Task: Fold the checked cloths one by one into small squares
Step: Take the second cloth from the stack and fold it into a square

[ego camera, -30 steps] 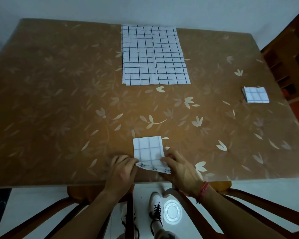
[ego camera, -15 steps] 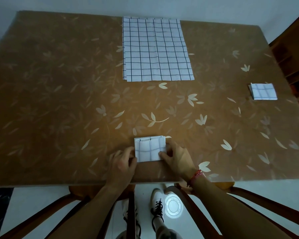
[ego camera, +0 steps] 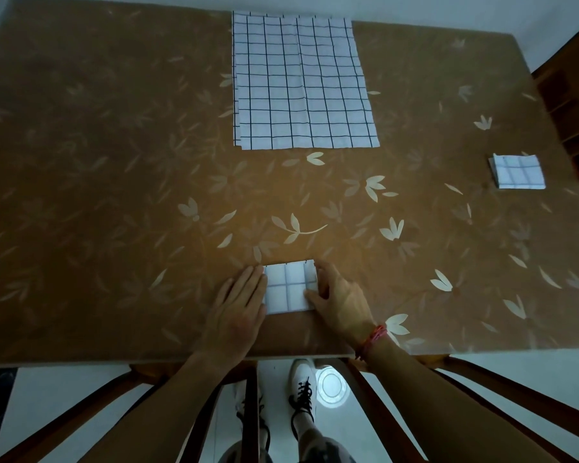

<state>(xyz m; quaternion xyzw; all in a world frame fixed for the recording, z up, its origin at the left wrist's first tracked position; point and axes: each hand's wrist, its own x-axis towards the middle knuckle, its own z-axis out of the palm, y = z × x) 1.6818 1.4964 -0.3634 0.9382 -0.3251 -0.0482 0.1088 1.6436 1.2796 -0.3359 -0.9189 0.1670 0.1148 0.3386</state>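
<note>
A small folded square of white checked cloth (ego camera: 288, 287) lies near the table's front edge. My left hand (ego camera: 239, 309) rests flat with its fingers together along the square's left side. My right hand (ego camera: 336, 297) presses on the right side, fingers spread, thumb on the cloth. Neither hand lifts the cloth. A stack of larger checked cloths (ego camera: 301, 85) lies flat at the far middle of the table. A folded checked square (ego camera: 517, 172) sits at the right edge.
The brown table (ego camera: 114, 195) has a pale leaf pattern. Wooden chair parts (ego camera: 482, 396) and my feet in white shoes (ego camera: 303, 385) show below the front edge. A dark wooden shelf (ego camera: 572, 105) stands at the right.
The near flap has been folded over, halving the cloth into a small square. Both hands moved from the near edge up along its sides and now lie flatter.
</note>
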